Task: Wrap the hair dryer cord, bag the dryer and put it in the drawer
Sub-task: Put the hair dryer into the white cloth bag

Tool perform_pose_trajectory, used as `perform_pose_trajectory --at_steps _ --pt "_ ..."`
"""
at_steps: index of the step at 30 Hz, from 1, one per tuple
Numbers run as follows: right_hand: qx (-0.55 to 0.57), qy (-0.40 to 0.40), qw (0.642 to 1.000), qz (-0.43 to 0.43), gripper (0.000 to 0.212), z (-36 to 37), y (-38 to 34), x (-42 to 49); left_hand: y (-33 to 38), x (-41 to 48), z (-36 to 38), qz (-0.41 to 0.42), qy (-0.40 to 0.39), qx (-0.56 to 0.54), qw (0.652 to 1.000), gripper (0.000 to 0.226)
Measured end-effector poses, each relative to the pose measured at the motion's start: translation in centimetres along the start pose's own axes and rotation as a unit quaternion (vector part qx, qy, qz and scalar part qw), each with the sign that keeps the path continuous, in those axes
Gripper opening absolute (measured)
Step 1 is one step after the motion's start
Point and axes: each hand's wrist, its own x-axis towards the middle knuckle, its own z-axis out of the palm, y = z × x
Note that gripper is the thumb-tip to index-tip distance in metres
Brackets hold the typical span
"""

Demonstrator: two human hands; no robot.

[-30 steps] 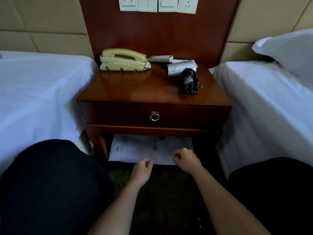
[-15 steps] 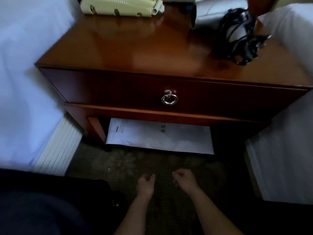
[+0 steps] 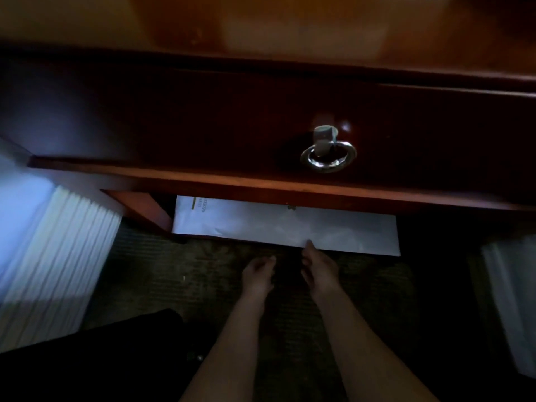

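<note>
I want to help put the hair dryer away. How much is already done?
Nothing looks finished yet. The drawer is shut, and the hair dryer is out of sight. Right now the right hand touches the white bag under the nightstand, and the left hand is empty beside it. Bagging the dryer and opening the drawer are left.

arms: both forearms bare, no sleeves | wrists: nothing worn | legs: dark clothing (image 3: 87, 358), lower left
</note>
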Motion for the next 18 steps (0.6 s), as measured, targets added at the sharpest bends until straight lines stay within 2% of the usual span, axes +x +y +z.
perform_pose_trajectory --at_steps 3,6,9,12,15,18 --pt "0.064 0.049 0.997 -0.011 0.020 0.8 0.4 0.8 0.2 0.5 0.4 0.007 -0.015 -0.023 1.000 0.016" --pt "0.102 0.036 0.994 -0.032 0.006 0.8 0.7 0.7 0.2 0.6 0.6 0.008 -0.024 -0.068 0.997 0.017" --pt "0.110 0.002 0.993 -0.030 0.004 0.2 1.0 -0.4 0.2 0.7 0.5 0.015 -0.034 -0.110 0.993 0.024" --pt "0.114 -0.015 0.993 -0.021 0.013 -0.7 2.2 -2.0 0.3 0.3 0.4 0.033 -0.042 -0.133 0.990 0.028" --pt "0.118 -0.007 0.992 -0.031 0.006 -1.1 3.4 -3.3 0.7 -0.8 0.5 0.045 0.000 -0.194 0.980 0.026" --pt "0.179 -0.030 0.982 -0.052 0.018 -1.3 3.5 -4.5 1.1 -2.5 0.6 0.066 0.030 -0.213 0.974 0.022"
